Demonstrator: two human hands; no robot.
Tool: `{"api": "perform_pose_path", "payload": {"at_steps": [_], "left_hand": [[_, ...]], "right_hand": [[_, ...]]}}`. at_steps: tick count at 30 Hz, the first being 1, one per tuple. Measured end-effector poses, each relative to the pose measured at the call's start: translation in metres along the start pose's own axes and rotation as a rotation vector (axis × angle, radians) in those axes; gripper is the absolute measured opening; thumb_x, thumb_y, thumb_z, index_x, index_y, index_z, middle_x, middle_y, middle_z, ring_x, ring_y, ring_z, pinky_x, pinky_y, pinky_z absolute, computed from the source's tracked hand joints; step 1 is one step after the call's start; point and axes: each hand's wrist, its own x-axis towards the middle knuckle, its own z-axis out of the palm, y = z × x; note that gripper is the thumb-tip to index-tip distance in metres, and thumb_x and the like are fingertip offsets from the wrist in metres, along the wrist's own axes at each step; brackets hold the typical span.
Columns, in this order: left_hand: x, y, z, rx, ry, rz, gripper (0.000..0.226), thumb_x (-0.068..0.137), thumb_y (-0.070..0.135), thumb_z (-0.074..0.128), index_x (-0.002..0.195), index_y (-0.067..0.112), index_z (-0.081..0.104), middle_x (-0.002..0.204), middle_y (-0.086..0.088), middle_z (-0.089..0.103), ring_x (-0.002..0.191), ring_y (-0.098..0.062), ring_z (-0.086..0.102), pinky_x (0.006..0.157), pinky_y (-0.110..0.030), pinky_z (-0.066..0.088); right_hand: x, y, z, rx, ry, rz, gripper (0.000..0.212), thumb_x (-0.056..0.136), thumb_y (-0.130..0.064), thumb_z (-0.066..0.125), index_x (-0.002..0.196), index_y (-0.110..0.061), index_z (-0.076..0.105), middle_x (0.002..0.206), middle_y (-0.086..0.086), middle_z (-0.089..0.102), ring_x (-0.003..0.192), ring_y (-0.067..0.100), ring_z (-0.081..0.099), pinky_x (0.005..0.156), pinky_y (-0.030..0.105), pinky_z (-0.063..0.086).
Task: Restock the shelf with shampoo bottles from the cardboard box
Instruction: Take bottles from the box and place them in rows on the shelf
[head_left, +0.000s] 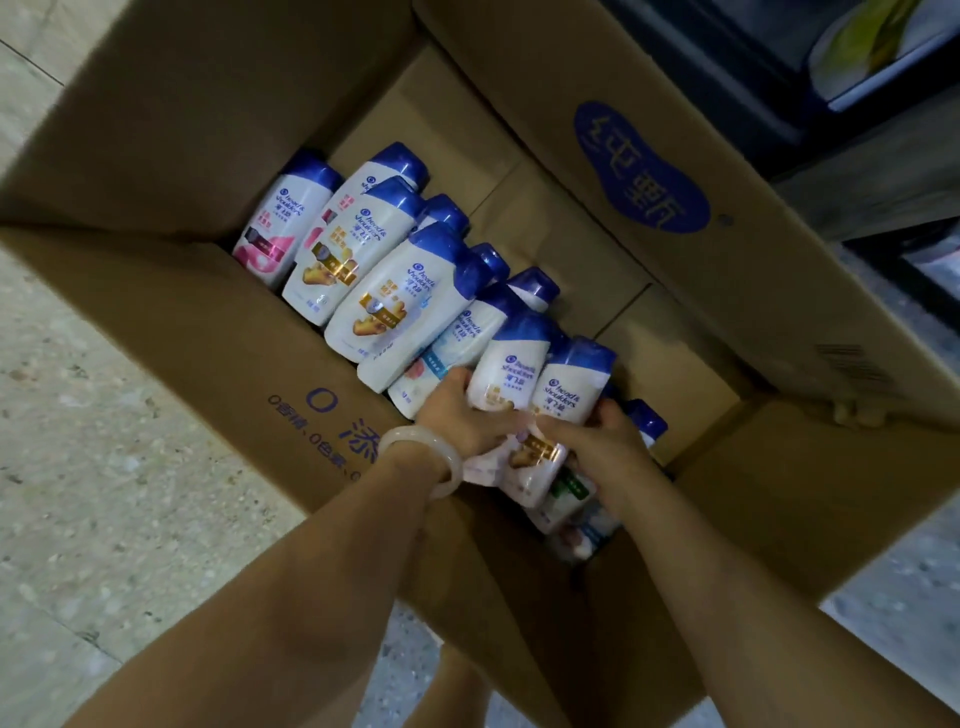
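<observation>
An open cardboard box (218, 332) stands on the floor, holding several white shampoo bottles with blue caps lying in a row. My left hand (462, 421), a pale bangle on its wrist, grips one bottle (511, 371) near the box's near end. My right hand (592, 441) grips the bottle beside it (569, 387). Both hands meet over the bottles' lower halves. More bottles (571, 509) lie under my right wrist, partly hidden. Bottles with yellow ginger labels (387, 299) and one with a pink label (283, 223) lie farther along.
The box's flaps stand open; the far right flap (644, 166) carries a blue printed logo. A dark shelf unit (852, 78) with a package on it stands at the top right. Speckled floor (104, 493) lies to the left.
</observation>
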Motion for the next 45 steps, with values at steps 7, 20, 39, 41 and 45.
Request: {"api": "perform_pose_path", "payload": {"at_steps": [7, 20, 39, 41, 45], "left_hand": [[-0.059, 0.066, -0.041, -0.202, -0.187, 0.093, 0.021, 0.071, 0.006, 0.077, 0.081, 0.019, 0.064, 0.068, 0.002, 0.07, 0.07, -0.018, 0.064, 0.074, -0.035, 0.054], [-0.309, 0.219, -0.091, -0.362, -0.264, 0.511, 0.033, 0.065, 0.006, 0.078, 0.094, 0.004, 0.062, 0.087, -0.021, 0.064, 0.082, -0.032, 0.056, 0.084, -0.048, 0.048], [-0.716, 0.376, -0.084, -0.017, -0.557, 1.136, 0.032, 0.061, 0.013, 0.08, 0.088, 0.006, 0.064, 0.081, -0.021, 0.063, 0.072, -0.028, 0.054, 0.066, -0.034, 0.042], [-0.75, 0.386, -0.067, 0.021, -0.618, 1.174, 0.044, 0.057, 0.02, 0.08, 0.092, 0.001, 0.063, 0.079, -0.021, 0.065, 0.066, -0.026, 0.058, 0.065, -0.033, 0.047], [-0.809, 0.398, -0.019, 0.038, -0.702, 1.272, 0.065, 0.053, 0.023, 0.081, 0.102, -0.01, 0.052, 0.072, -0.02, 0.06, 0.069, -0.03, 0.045, 0.066, -0.037, 0.042]], "right_hand": [[-0.083, -0.061, -0.035, 0.176, -0.256, -0.141, 0.03, 0.081, 0.004, 0.059, 0.097, -0.021, 0.059, 0.086, 0.004, 0.069, 0.078, 0.02, 0.066, 0.072, 0.037, 0.055], [-0.343, -0.195, -0.064, 0.223, -0.207, -0.61, 0.025, 0.078, 0.009, 0.063, 0.095, -0.005, 0.053, 0.046, -0.002, 0.061, 0.038, 0.008, 0.057, 0.035, 0.019, 0.046], [-0.763, -0.232, -0.183, 0.304, 0.136, -1.183, 0.02, 0.076, 0.005, 0.068, 0.082, -0.006, 0.053, 0.042, -0.001, 0.053, 0.037, 0.011, 0.049, 0.033, 0.02, 0.043], [-0.797, -0.221, -0.203, 0.307, 0.185, -1.225, 0.021, 0.066, -0.005, 0.072, 0.077, -0.007, 0.054, 0.043, 0.001, 0.053, 0.039, 0.013, 0.049, 0.035, 0.021, 0.044], [-0.853, -0.194, -0.251, 0.343, 0.248, -1.307, 0.027, 0.06, -0.01, 0.068, 0.081, -0.004, 0.053, 0.043, -0.001, 0.053, 0.039, 0.011, 0.05, 0.033, 0.022, 0.044]]}}
